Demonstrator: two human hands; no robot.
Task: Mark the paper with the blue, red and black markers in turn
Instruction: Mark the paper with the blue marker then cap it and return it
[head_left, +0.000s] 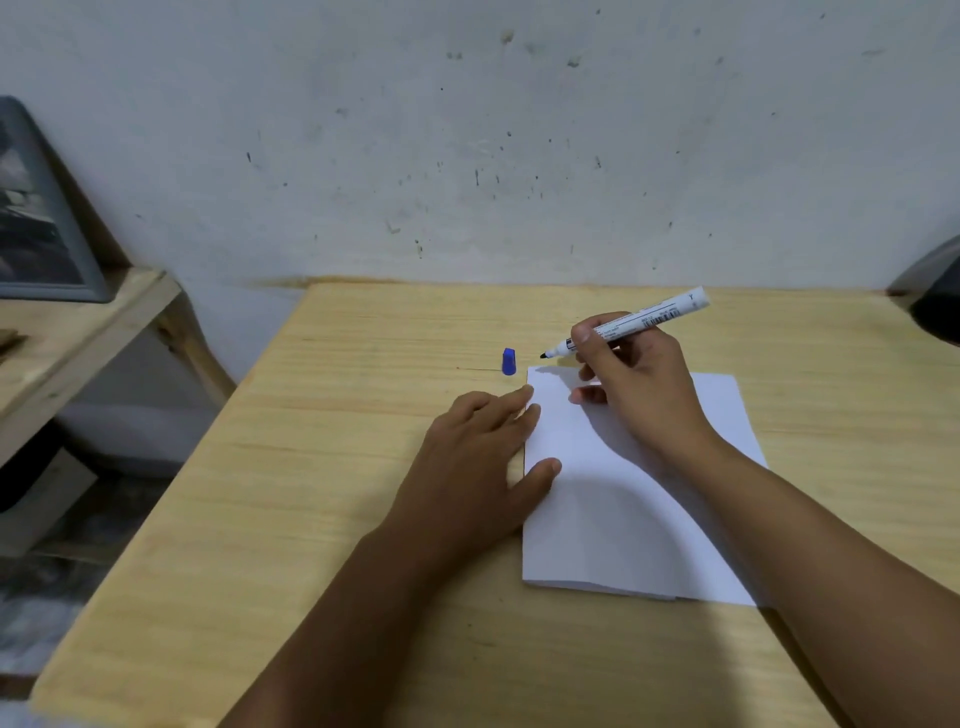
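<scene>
1. The right hand (636, 384) has its fingers (589, 338) closed around an uncapped white marker (631, 321), tip held just above the paper's far left corner.
2. The left hand (480, 457) lies flat, fingers spread, on the white paper (613, 519) at its left edge.
3. A blue cap (509, 362) stands on the table (322, 493) just beyond the paper.

Marker (631, 322) label and barcode print too blurred.
</scene>
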